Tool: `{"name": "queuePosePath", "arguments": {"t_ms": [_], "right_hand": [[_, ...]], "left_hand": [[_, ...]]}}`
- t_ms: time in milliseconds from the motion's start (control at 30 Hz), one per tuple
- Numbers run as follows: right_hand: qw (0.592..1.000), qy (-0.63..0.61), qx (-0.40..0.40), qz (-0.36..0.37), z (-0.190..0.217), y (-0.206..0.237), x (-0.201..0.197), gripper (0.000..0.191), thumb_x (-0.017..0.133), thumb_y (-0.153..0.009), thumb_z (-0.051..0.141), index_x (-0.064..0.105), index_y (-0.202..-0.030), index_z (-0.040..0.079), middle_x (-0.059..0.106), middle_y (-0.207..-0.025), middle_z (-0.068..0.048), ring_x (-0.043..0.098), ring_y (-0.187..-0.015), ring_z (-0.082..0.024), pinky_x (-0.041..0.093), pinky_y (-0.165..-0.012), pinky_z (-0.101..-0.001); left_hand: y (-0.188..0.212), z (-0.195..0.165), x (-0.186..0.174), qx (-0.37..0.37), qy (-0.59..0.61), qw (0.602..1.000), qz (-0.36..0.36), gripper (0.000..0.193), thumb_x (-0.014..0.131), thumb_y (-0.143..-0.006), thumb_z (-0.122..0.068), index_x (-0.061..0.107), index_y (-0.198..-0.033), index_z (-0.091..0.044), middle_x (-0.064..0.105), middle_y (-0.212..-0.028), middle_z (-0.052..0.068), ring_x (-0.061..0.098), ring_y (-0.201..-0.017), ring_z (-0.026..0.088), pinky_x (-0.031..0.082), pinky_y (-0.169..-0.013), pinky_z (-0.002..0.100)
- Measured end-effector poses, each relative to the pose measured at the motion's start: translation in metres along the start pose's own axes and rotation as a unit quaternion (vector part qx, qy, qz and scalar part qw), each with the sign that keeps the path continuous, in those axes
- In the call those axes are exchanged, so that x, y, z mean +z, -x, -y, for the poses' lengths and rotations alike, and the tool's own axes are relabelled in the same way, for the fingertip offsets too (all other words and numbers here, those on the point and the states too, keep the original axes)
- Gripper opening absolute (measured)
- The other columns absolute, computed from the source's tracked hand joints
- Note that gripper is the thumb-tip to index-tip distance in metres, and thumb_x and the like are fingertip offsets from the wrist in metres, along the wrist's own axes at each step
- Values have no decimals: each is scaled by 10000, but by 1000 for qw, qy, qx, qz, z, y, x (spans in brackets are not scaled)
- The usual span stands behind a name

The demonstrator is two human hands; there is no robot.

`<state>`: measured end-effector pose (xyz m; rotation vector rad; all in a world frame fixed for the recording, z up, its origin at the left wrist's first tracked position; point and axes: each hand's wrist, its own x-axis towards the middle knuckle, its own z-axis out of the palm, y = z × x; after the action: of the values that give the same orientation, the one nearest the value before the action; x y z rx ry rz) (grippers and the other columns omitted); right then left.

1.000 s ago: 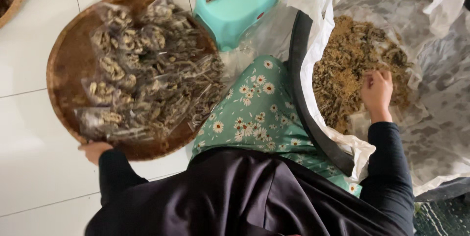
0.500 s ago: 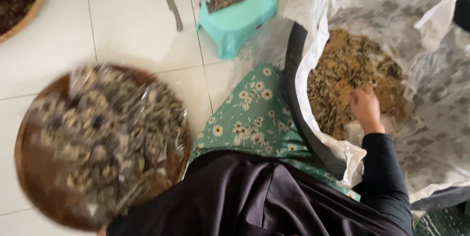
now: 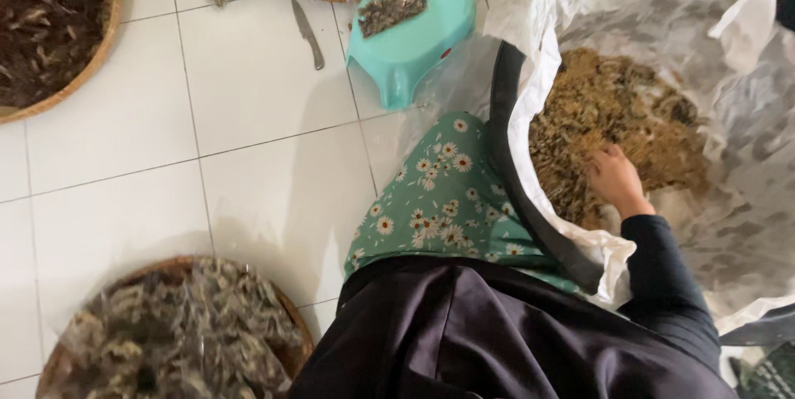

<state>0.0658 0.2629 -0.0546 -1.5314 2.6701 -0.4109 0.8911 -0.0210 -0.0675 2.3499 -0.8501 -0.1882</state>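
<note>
Right hand (image 3: 617, 180): in white sack (image 3: 745, 76), fingers curled into dried herbs (image 3: 629, 109), grip not discernible | Left hand: out of view | Round tray (image 3: 281, 341): lower left, on floor

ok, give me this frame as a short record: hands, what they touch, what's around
right hand: buried in dried plant bits, grip unclear
container: white plastic sack lining a black tub
left hand: out of view
near left: round woven tray of bagged dried herbs
floor: white tiles, knife, teal stool, second tray top left
</note>
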Motion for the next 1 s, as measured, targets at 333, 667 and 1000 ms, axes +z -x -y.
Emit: {"name": "queuePosePath", "arguments": {"t_ms": [333, 667, 1000], "right_hand": [[999, 13, -25, -24, 22, -9, -18, 200, 628, -942, 168, 707, -1093, 62, 653, -1184, -193, 656, -1009, -413, 555, -860, -503], [996, 78, -38, 16, 29, -15, -31, 183, 646, -901, 201, 707, -1005, 62, 658, -1086, -202, 650, -984, -400, 546, -829, -503], [994, 84, 33, 54, 12, 1, -34, 232, 659, -914, 196, 703, -1078, 38, 681, -1020, -210, 625, -1078, -379, 532, -881, -499]], "left_hand": [[30, -78, -62, 343, 453, 819, -80, 550, 627, -988, -165, 414, -1447, 53, 656, -1218, 281, 643, -1096, 442, 531, -929, 525], [152, -49, 100, 341, -317, 747, 474, 529, 645, -969, -146, 457, -1434, 22, 653, -1236, 263, 631, -1118, 430, 519, -956, 518], [135, -3, 68, 251, -366, 789, 425, 512, 663, -950, -126, 500, -1421, -9, 649, -1253, 246, 619, -1140, 419, 507, -983, 512]]}}
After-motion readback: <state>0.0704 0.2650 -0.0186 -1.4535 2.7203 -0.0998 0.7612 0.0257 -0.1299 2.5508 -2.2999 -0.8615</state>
